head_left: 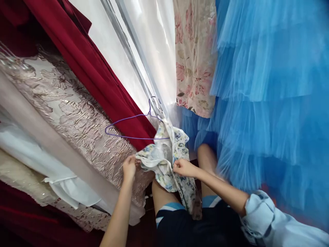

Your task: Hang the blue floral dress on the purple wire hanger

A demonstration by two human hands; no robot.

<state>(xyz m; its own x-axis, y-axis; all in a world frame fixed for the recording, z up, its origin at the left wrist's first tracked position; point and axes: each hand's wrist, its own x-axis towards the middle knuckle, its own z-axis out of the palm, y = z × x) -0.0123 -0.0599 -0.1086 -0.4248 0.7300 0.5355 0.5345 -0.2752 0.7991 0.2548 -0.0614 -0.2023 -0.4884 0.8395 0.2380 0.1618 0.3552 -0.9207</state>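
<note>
A white dress with a blue and yellow floral print (pixel 164 178) hangs half on a purple wire hanger (pixel 128 117), with one shoulder over the hanger's right side. The hanger's left arm is bare, and its hook is up by a metal rail. My left hand (pixel 130 168) pinches the dress at its left edge and pulls it outward. Close to the middle of the garment, my right hand (pixel 184 168) is closed on the fabric along an opening. The lower part of the dress falls between my legs.
Blue tiered tulle (pixel 262 85) fills the right side. A pink floral cloth (pixel 195 61) hangs beside it. On the left hang a dark red garment (pixel 84 68), a pinkish brocade dress (pixel 77 113) and several pale garments. The metal rail (pixel 131 51) slants down through the middle before white curtains.
</note>
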